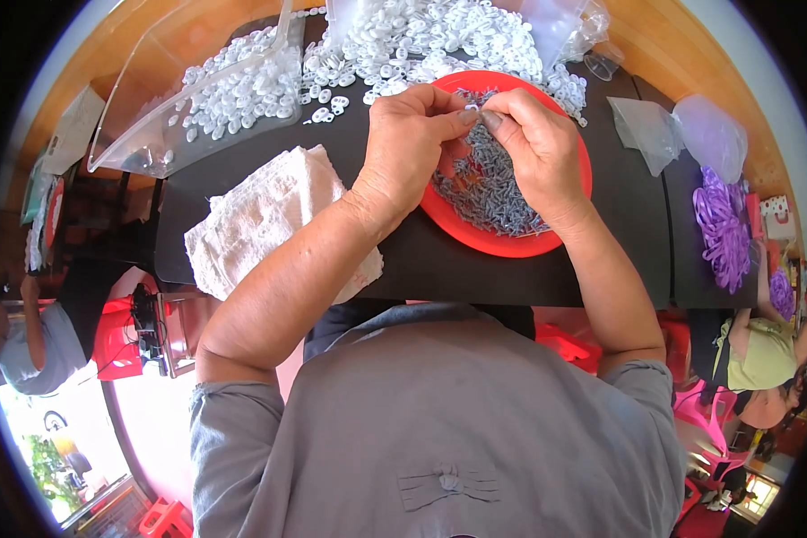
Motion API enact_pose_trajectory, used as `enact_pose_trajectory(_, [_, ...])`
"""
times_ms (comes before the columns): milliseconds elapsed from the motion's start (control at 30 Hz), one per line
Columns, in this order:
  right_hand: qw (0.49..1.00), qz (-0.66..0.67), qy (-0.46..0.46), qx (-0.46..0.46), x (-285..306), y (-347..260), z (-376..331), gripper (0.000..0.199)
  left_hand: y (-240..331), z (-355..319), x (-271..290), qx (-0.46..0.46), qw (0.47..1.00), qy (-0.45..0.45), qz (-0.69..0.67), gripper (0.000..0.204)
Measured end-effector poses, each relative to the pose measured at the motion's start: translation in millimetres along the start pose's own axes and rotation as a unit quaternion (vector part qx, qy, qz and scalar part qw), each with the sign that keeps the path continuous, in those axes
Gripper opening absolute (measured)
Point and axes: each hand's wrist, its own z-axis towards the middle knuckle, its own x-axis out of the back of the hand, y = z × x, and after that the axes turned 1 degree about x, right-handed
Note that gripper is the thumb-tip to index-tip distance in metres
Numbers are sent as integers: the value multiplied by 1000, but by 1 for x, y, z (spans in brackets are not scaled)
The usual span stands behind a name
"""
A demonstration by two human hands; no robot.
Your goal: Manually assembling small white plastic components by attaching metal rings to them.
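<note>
Over the red plate (pixel 585 175), my left hand (pixel 408 139) and my right hand (pixel 540 148) meet with fingertips pinched together. A small white piece (pixel 472 107) shows between them; its exact shape is mostly covered by the fingers. The plate holds a heap of small grey screw-like pieces (pixel 498 202). Beyond my hands lies a big pile of white oval plastic pieces (pixel 439 40) with holes in them. Left of my left forearm, a crumpled whitish cloth (pixel 264 211) rests on the dark table (pixel 403 269).
A clear plastic bin (pixel 139 121) with more white ovals lies tilted at the far left. To the right are clear plastic bags (pixel 646 130) and a bundle of purple ribbon (pixel 722 224). Other people sit at the left (pixel 40 345) and right (pixel 767 350) edges.
</note>
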Motion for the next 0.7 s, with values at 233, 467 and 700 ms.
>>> enact_pose_trajectory(233, [1000, 18, -11, -21, -2, -1, -2, 3, -1, -1, 0, -13, 998, 4, 62, 7])
enact_pose_trajectory(467, [995, 89, -15, -46, -6, -11, -1, 3, 3, -8, -3, -16, 999, 28, 17, 7])
enact_pose_trajectory(700, [996, 68, -38, -37, 0, -3, 2, 4, 1, 0, 2, 7, 999, 11, -40, 8])
